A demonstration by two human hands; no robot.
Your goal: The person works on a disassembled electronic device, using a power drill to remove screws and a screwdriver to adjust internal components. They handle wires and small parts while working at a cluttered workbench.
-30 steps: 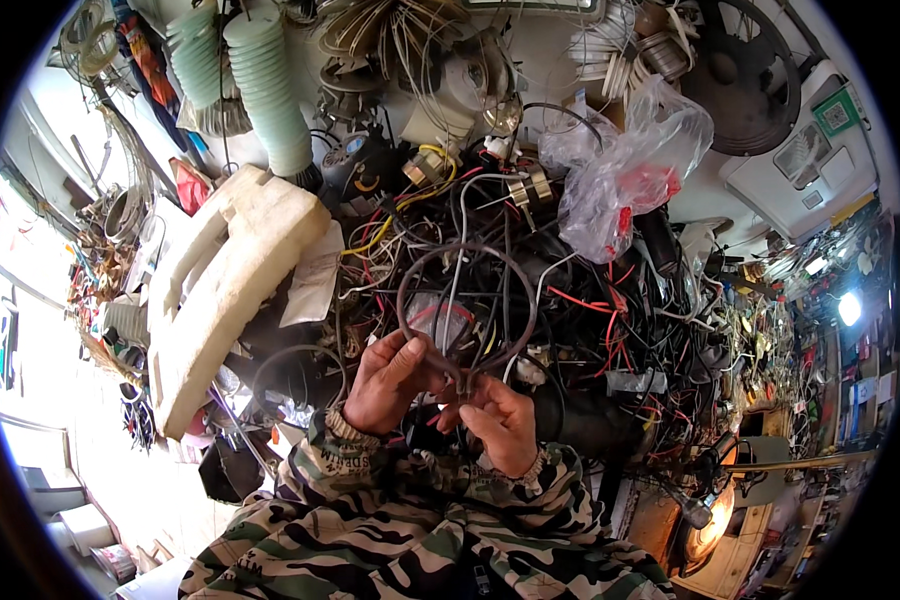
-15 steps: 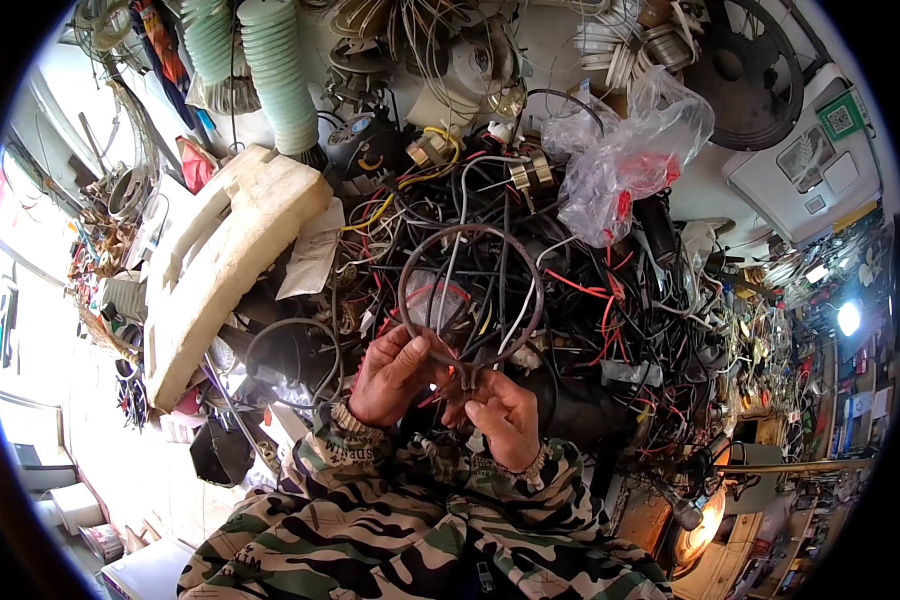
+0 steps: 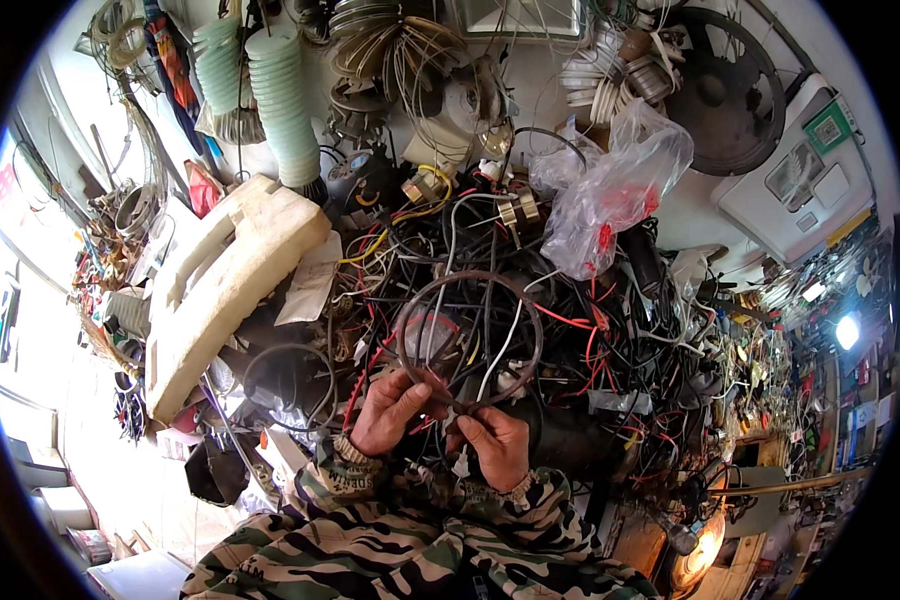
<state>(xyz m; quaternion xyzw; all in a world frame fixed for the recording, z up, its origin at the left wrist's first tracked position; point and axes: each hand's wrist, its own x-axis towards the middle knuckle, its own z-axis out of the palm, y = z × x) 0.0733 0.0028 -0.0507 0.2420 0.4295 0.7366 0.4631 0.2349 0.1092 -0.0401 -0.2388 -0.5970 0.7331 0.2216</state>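
Note:
A thin dark brown ring [image 3: 541, 345], about as wide as both hands together, is held up above a heap of cables. My left hand [image 3: 392, 412] pinches its lower left edge between thumb and fingers. My right hand [image 3: 497, 445] is closed on the bottom of the ring, thumb on top. The part of the ring between the fingertips is partly hidden. Behind and through it show black, white and red cables [image 3: 610, 350]. Another thin hoop [image 3: 332, 375] lies to the left of my left hand.
A large cream foam block [image 3: 235, 270] leans at the left. Beyond the cables are a clear plastic bag [image 3: 620, 190], a brass-coloured fitting [image 3: 517, 212] and stacked pale green discs [image 3: 282, 105]. A black round frame [image 3: 725, 90] is at the back right; a lit lamp [image 3: 705, 550] glows at lower right.
My hands and the ring have shifted slightly lower in view. The fingers have resettled along the ring's bottom, and the forked piece seen there before is now mostly covered. The whole view has tilted a little.

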